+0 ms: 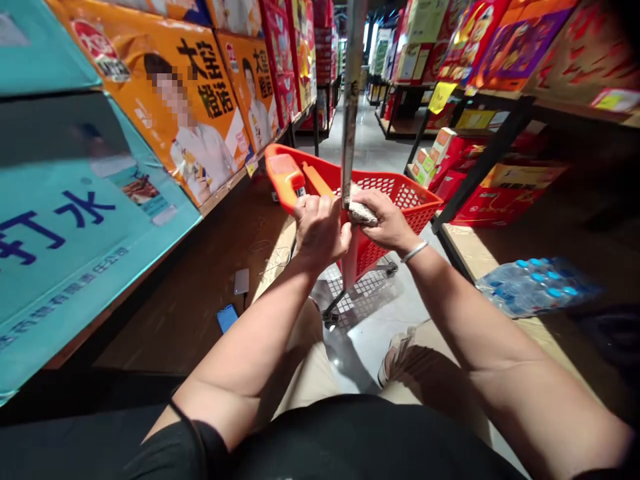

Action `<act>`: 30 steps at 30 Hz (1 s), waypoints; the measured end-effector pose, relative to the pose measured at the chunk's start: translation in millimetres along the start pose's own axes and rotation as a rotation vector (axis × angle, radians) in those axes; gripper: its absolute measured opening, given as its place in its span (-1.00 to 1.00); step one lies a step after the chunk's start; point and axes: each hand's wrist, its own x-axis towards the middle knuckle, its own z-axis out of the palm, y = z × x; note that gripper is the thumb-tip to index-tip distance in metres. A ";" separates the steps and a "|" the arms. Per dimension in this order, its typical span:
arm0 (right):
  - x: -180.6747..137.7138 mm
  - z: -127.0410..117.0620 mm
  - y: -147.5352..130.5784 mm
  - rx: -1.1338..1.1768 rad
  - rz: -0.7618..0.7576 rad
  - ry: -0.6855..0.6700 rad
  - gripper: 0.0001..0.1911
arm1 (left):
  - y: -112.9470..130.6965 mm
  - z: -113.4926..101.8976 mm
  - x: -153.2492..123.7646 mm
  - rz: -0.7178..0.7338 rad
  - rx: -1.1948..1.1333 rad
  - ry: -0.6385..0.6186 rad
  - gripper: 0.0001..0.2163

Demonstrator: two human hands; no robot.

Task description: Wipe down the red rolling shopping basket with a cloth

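Observation:
A thin metal pole (351, 93) rises straight up in front of me. My left hand (320, 230) is closed round the pole just in front of a red shopping basket (417, 197). My right hand (383, 220) is closed on a grey cloth (361, 212) pressed against the pole at the same height. A silver bracelet (415, 251) sits on my right wrist. The red basket stands on small wheels on the aisle floor and has an orange handle (285, 175).
Shelves run down both sides of the aisle. Orange and teal boxes (190, 113) fill the left shelf, red boxes (500, 190) the right. A pack of water bottles (535, 285) lies on the low right shelf. A blue phone (227, 317) and a grey card (241, 281) lie on the low left shelf.

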 end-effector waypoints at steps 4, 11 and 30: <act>3.1 -10.5 29.1 -0.006 0.075 -0.207 -0.63 | -3.9 1.2 -5.1 0.030 -0.001 0.006 -0.59; -13.1 -30.2 69.0 -0.236 0.299 -0.292 -0.59 | -0.7 7.5 -9.9 -0.033 -0.040 0.029 -0.46; -12.4 -8.6 50.8 -0.239 0.265 -0.359 -0.66 | -50.4 25.6 -2.0 -0.306 -0.130 -0.028 -0.42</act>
